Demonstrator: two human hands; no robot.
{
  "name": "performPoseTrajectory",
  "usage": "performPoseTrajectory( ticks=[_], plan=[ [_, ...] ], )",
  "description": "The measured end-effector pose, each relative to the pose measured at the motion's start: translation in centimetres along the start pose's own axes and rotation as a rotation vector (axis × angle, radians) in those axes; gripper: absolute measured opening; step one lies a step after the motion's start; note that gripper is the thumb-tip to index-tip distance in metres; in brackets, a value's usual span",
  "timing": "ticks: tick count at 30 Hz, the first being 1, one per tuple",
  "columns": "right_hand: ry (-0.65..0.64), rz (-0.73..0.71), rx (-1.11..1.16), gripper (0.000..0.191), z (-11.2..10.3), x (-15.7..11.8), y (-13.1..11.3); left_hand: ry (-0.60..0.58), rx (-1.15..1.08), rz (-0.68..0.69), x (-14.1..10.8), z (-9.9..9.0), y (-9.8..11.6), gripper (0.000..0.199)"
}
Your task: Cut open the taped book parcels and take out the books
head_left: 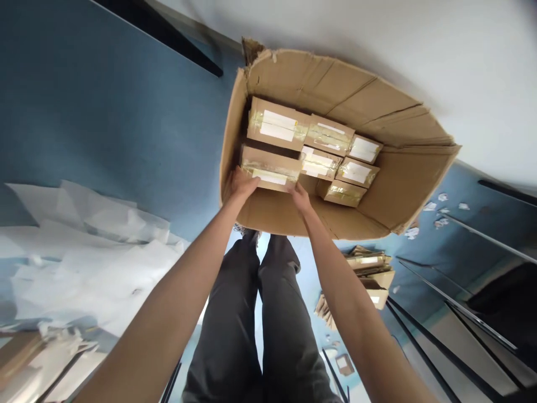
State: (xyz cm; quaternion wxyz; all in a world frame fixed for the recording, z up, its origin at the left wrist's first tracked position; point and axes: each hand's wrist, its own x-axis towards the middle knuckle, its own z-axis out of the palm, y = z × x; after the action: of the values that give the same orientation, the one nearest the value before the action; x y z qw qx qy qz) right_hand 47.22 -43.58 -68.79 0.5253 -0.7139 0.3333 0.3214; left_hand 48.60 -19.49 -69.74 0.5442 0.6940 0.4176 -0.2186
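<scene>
Inside a large open carton, both my hands grip one taped cardboard box with a white label on its near side. My left hand holds its left end, thumb over the front edge. At the right end is my right hand, its fingers partly hidden by the box. Behind it sits another labelled box. To the right, several smaller taped boxes stand in rows, among them a labelled box beside my right hand and a box nearest the front.
White sheets lie heaped on the blue floor at left. Flattened cardboard is stacked right of my legs. Crumpled paper bits and metal frame legs are farther right. A pale wall rises behind the carton.
</scene>
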Motion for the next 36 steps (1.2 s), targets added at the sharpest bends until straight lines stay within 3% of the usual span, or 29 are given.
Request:
performPoseTrajectory(
  ticks=[4, 8, 14, 17, 19, 21, 24, 28, 31, 34, 36],
  plan=[
    [0.053, -0.087, 0.005, 0.055, -4.0, -11.1, -3.1, 0.033, 0.165, -0.028, -12.1, -2.9, 3.5, 0.082],
    [0.177, -0.137, -0.071, 0.063, -7.0, -24.9, -8.1, 0.064, 0.117, 0.088, -25.5, -8.2, 8.0, 0.073],
    [0.104, -0.215, -0.164, 0.053, -9.3, -44.1, -16.5, 0.128, 0.09, 0.296, -44.1, -19.8, 14.8, 0.063],
    [0.012, -0.247, -0.246, 0.042, -8.4, -50.8, -19.6, 0.224, 0.113, 0.343, -51.6, -26.0, 16.1, 0.062],
    [-0.117, -0.282, -0.278, 0.039, -6.6, -54.1, -21.1, 0.324, 0.128, 0.343, -55.3, -29.9, 15.9, 0.063],
    [-0.266, -0.305, -0.292, 0.039, -4.0, -56.7, -22.2, 0.432, 0.153, 0.326, -58.0, -33.7, 15.0, 0.062],
    [-0.469, -0.356, -0.315, 0.044, 1.0, -59.4, -22.9, 0.593, 0.218, 0.279, -60.0, -39.1, 13.0, 0.063],
    [-0.727, -0.473, -0.381, 0.06, 8.6, -61.6, -22.6, 0.781, 0.316, 0.197, -59.2, -46.4, 9.7, 0.065],
    [-0.946, -0.529, -0.471, 0.067, 13.5, -63.2, -22.0, 0.845, 0.347, 0.09, -57.3, -50.9, 7.7, 0.063],
    [-1.085, -0.673, -0.587, 0.061, 16.1, -64.5, -22.0, 0.896, 0.354, 0.109, -56.1, -51.7, 8.2, 0.06],
    [-1.13, -0.727, -0.656, 0.049, 16.5, -64.5, -22.3, 0.944, 0.358, 0.267, -56.0, -49.4, 10.4, 0.059]
  ],
)
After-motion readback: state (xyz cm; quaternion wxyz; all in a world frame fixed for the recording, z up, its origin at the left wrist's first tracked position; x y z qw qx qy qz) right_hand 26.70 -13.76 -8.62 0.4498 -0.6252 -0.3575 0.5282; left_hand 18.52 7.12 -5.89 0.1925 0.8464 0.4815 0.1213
